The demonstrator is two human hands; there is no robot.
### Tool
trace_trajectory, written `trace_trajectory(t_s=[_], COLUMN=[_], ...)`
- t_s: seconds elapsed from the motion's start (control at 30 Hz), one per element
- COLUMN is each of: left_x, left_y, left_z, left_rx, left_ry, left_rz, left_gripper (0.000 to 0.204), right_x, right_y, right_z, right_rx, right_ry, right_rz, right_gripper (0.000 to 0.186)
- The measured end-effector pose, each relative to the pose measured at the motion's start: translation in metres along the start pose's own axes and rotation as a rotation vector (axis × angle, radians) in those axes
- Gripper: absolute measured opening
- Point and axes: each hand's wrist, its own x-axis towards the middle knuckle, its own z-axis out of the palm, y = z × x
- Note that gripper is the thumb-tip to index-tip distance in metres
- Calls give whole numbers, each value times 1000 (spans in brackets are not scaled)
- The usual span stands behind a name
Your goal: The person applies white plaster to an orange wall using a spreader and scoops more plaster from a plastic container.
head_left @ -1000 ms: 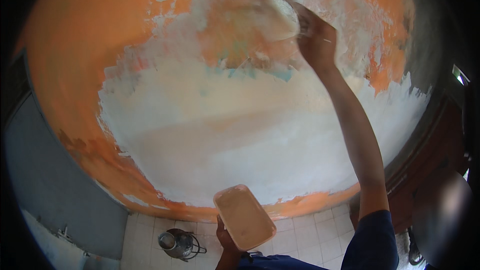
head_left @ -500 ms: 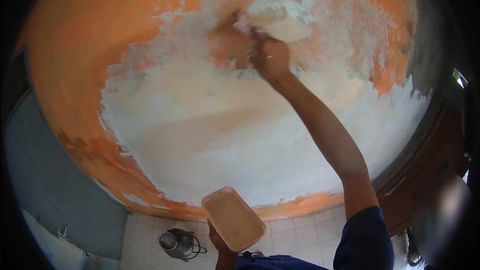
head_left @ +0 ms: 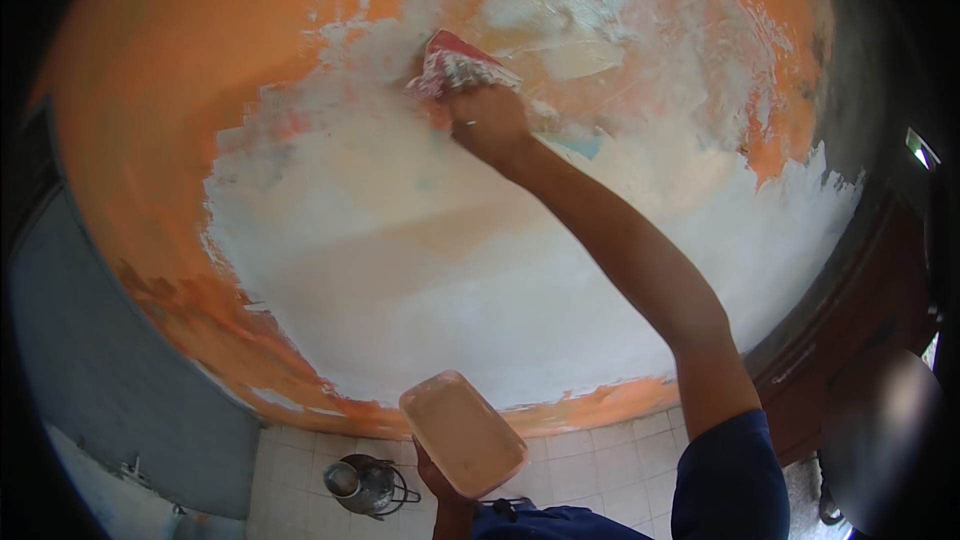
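Note:
High on the orange wall [head_left: 190,35], my right hand [head_left: 492,125] is closed around a red putty spreader [head_left: 462,62] smeared with white paste. Its blade is against or very close to the wall, beside a thick cream patch of putty [head_left: 580,58]. White putty [head_left: 470,280] covers a broad area of the wall below, with thin, streaky coats above. Low down, my left hand [head_left: 432,472] grips a peach-coloured rectangular tub [head_left: 465,435] by its left side. Most of those fingers are hidden beneath the tub.
On the white tiled floor [head_left: 290,470] stands a grey metal pot-like vessel [head_left: 362,484] with a frame beside it, left of the tub. A grey panel [head_left: 120,330] lines the left side. Dark reddish-brown boards [head_left: 850,350] stand at the right, near a blurred rounded object [head_left: 885,440].
My right hand has swept left and slightly down with the spreader, whose red blade now shows plainly. The cream patch is more exposed. The tub has barely shifted.

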Motion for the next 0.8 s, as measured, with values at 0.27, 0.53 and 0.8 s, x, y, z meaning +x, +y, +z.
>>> trace_trajectory(t_s=[0.27, 0.53, 0.8], left_x=[-13, -17, -22], left_y=[6, 17, 19], left_z=[16, -1, 13], left_rx=[-71, -81, 0], left_ry=[-29, -71, -105], left_rz=[1, -2, 62], left_gripper=[59, 59, 61], right_x=[23, 32, 26], right_y=[43, -16, 66], right_z=[-12, -1, -48], right_rx=[-33, 109, -35], right_ry=[147, 21, 495], right_rz=[175, 22, 285], right_gripper=[22, 23, 40])
